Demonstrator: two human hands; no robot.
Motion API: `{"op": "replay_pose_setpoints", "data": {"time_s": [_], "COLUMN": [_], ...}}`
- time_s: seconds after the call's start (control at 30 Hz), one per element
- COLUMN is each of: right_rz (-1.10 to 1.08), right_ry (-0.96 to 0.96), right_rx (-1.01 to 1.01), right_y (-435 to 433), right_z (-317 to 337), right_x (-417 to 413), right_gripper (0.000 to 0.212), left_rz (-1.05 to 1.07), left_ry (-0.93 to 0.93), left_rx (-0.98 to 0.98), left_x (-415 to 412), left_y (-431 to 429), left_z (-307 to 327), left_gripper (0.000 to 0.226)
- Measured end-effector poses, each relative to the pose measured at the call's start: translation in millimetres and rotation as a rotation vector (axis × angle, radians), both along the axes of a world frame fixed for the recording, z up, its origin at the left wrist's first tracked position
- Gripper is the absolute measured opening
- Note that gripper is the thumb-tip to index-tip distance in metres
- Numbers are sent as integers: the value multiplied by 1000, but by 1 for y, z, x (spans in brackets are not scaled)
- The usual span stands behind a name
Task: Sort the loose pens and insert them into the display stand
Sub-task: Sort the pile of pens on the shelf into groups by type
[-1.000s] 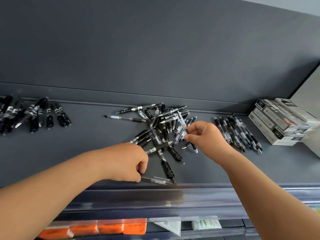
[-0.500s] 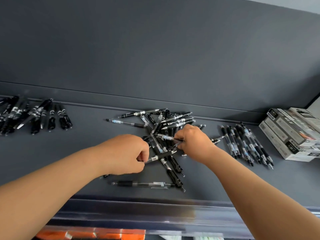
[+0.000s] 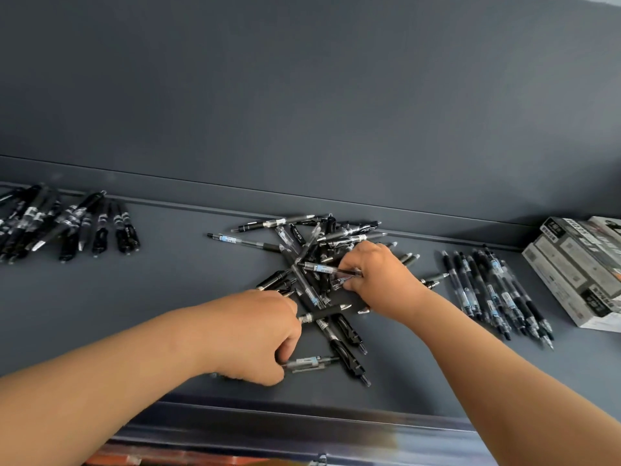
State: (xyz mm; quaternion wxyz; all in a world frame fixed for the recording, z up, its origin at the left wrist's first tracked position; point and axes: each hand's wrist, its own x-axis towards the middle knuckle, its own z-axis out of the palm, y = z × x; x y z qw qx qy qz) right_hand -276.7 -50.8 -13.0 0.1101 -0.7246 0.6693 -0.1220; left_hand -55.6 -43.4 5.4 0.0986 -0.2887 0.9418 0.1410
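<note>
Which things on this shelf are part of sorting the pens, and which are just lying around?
Part of the job:
tangled pen pile
black pens grouped left
clear pens grouped right
blue-labelled pen pinched by right hand
front clear pen gripped by left hand

Lying about:
stacked pen boxes
orange items below the shelf

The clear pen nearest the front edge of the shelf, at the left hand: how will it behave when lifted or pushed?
The clear pen looks stiff and light, so the left hand, curled on its end, should lift it easily. Its round barrel might roll on the flat shelf, though its apparent clip would probably stop it soon.
</note>
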Motion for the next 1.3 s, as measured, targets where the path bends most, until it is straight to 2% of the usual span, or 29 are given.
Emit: {"op": "replay_pose_setpoints", "data": {"time_s": [0.07,0.13,0.2,0.3,0.4,0.53,0.6,0.73,0.8,0.97,1.03,1.1,1.17,1.3], "right_rz": [-2,-28,-49,-51,-36,-59,-99,-133,-143,-163,-202,-273,-342,-358], "right_ry": [-95,-272,-432,-506,-447,-278,-202,42,99,144,53,-179,-426,-686], "right_rx": [-44,-61,-82,-136,-133,-5,56,131,151,205,249,291,323,329], "right_y": [0,-1,-4,-11,-18,-26,-28,-31,-32,-34,-35,-36,-34,-29], "right_z": [4,10,15,23,27,21,17,14,15,16,20,24,28,34], "right_x": [1,3,7,17,31,49,54,63,70,81,80,75,71,69], "right_gripper": [14,9,13,10,11,8,6,24,28,12,18,22,22,12], "left_rz": [6,87,223,422,570,625,612,588,574,431,398,376,347,316], "left_ry": [-1,54,170,337,398,322,290,228,225,144,130,128,123,28], "left_rx": [4,57,141,147,-16,-207,-232,-220,-215,-254,-267,-270,-252,-247], "left_x": [-1,0,0,7,18,18,15,15,18,27,30,31,33,36], "left_y": [3,-3,-16,-47,-79,-101,-108,-117,-119,-128,-129,-131,-134,-140], "left_z": [1,7,20,34,35,20,11,-8,-15,-22,-21,-20,-20,-19], "left_gripper": [10,8,4,6,6,10,14,20,26,40,44,43,41,42]}}
